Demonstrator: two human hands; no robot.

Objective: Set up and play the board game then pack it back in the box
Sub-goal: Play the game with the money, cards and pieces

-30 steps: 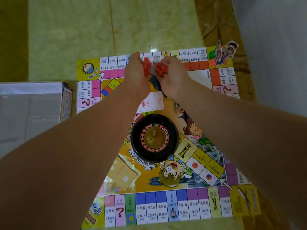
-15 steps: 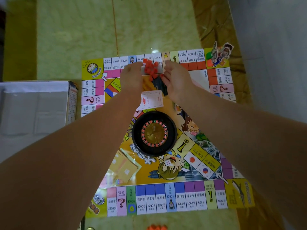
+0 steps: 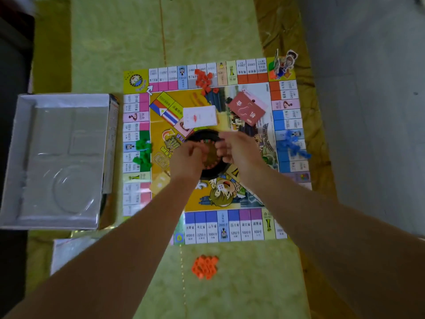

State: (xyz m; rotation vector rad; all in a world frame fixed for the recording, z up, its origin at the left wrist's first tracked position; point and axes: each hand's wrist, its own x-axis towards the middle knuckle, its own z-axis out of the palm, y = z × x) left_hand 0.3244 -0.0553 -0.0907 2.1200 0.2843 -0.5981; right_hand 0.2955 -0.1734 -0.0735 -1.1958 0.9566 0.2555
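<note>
The colourful game board [image 3: 135, 80] lies flat on the yellow-green table. At its middle sits the black roulette wheel [image 3: 217, 172]. My left hand [image 3: 188, 157] and my right hand [image 3: 240, 150] hover over the wheel, blurred, fingers loosely curled, with nothing seen in them. A loose pile of red pieces [image 3: 203, 80] lies on the board's far edge. Green pieces [image 3: 143, 153] lie on the left edge and blue pieces [image 3: 293, 143] on the right edge. A white card deck [image 3: 200, 116] and a red card deck [image 3: 248, 109] lie beyond the wheel.
The open box with its clear plastic tray [image 3: 59, 157] stands left of the board. Orange pieces [image 3: 205, 267] lie on the table in front of the board. Cardboard character figures [image 3: 284, 64] stand on the far right corner. A white die [image 3: 221, 187] lies near the wheel.
Both hands let go of the red pieces at the board's far edge and drew back toward me, over the roulette wheel. The view also tilted and pulled back.
</note>
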